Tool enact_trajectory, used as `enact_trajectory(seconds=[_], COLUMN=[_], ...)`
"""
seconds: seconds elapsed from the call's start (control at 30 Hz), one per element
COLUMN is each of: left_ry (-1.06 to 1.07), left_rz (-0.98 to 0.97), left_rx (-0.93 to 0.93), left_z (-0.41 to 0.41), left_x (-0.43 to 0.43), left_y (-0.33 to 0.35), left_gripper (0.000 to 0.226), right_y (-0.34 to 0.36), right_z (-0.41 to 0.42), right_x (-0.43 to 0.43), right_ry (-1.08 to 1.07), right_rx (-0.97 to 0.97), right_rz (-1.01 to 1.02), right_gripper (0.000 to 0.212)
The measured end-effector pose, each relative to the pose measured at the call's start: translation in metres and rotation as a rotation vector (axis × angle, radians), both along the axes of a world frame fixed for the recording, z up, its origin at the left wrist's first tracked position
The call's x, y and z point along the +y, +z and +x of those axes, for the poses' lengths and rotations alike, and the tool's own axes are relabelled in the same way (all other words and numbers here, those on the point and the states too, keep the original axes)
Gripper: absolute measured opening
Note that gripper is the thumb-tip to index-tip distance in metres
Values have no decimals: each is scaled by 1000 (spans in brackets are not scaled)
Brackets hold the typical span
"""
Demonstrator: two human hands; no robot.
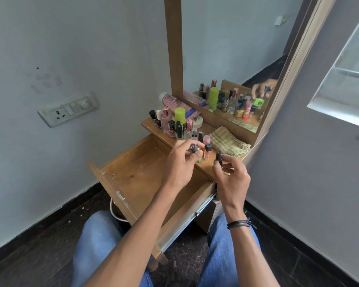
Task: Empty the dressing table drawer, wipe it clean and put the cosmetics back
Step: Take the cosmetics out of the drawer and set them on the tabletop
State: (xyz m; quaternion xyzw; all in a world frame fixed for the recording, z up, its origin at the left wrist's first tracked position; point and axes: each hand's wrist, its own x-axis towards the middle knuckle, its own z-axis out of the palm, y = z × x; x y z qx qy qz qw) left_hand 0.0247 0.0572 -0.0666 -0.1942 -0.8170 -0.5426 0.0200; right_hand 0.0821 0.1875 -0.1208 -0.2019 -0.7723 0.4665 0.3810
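Your left hand pinches a small green bottle with a black cap between thumb and fingertips, just over the far edge of the drawer. Your right hand curls its fingers round a small dark bottle above the front of the tabletop. The drawer is pulled out toward your knees, its wooden floor showing. The other cosmetics stand crowded on the tabletop below the mirror, with a folded striped cloth beside them.
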Motion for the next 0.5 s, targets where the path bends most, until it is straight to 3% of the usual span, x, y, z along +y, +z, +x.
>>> enact_trajectory(seconds=[0.33,0.5], left_ry=[55,117], left_rz=[-62,-29], left_rx=[99,91], left_z=[-2,2], left_x=[18,22], left_y=[-16,-22], left_gripper=[19,32], right_y=[-10,-12], right_z=[-2,0], right_x=[1,0], right_ry=[42,47], right_rx=[-60,-59], right_rz=[-38,-27], right_gripper=[28,34])
